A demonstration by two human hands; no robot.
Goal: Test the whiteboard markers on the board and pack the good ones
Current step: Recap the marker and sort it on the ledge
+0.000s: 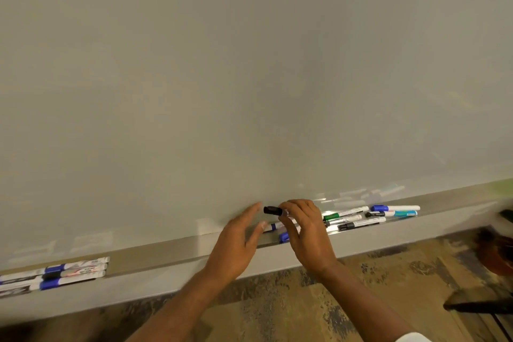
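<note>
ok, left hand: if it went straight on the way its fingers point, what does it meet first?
Probably the black cap end of the marker pinched by the right hand, just beyond the left hand fingertips. Depth is unclear: if it misses the cap, the whiteboard is next.

Right hand [308, 233] pinches a black-capped white marker [273, 211] just above the grey metal tray [166, 251]; left hand [236, 241], fingers straight, beside its cap; blank pale whiteboard [249, 64] behind.
</note>
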